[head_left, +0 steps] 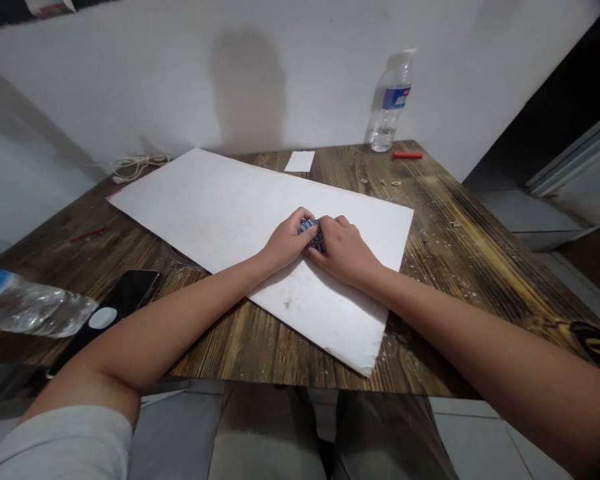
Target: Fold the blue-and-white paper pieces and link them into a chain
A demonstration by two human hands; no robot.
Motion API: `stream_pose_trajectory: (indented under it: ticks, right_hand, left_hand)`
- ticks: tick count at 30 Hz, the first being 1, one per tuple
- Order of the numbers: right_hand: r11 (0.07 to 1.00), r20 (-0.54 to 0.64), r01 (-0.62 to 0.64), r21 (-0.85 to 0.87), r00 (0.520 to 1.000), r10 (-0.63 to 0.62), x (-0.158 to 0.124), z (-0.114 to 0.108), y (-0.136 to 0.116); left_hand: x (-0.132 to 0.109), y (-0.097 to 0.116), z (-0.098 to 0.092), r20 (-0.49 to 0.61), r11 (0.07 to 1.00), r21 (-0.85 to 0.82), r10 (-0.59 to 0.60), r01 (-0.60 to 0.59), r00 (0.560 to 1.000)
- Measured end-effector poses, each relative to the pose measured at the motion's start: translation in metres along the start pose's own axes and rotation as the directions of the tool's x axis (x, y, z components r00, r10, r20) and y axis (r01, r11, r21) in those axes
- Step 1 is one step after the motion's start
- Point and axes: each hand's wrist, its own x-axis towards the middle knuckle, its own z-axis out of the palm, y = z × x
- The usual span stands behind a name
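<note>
Both hands meet over a large white board [220, 200] that lies slantwise on the table. Between them is a small blue-and-dark patterned object [310, 227], mostly covered by fingers, so its kind is not clear. My left hand [289, 239] grips its left side, with the thumb lying across the top. On the other side my right hand [341, 245] is closed around it, fingers curled and knuckles up. The hands rest close to or on the board's surface; exact contact underneath is hidden.
A water bottle [387, 113] stands against the wall beside a red stick-like item [408, 155]. White paper [300, 161] and a coiled cable [140, 165] lie at the back. Near my left arm are a lying bottle [40, 308] and a black phone [130, 287]. Small scraps dot the wooden table [445, 267].
</note>
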Motion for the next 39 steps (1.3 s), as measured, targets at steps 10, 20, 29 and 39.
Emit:
stream_pose_trajectory:
  ticks: [10, 20, 29, 39]
  right_hand:
    - [1.000, -0.004, 0.008, 0.000, 1.000, -0.008, -0.0001, 0.0005, 0.0008]
    - [1.000, -0.011, 0.012, -0.007, 1.000, -0.012, -0.0005, 0.0011, 0.0001]
    - [1.000, 0.009, 0.013, -0.020, 1.000, -0.013, -0.0004, 0.0008, 0.0002]
    - [1.000, -0.021, 0.027, -0.014, 0.999, -0.028, -0.0007, 0.0034, 0.0018]
  left_hand:
    - [0.0001, 0.0004, -0.0008, 0.009, 1.000, 0.027, -0.002, 0.002, 1.000]
    - [-0.0003, 0.0007, -0.0008, 0.003, 0.999, 0.042, 0.003, -0.003, 1.000]
    - [0.0000, 0.0000, -0.0015, 0.015, 0.997, 0.080, 0.019, -0.021, 1.000]
    - [-0.0010, 0.0043, -0.0008, 0.009, 0.998, 0.069, 0.002, -0.002, 1.000]
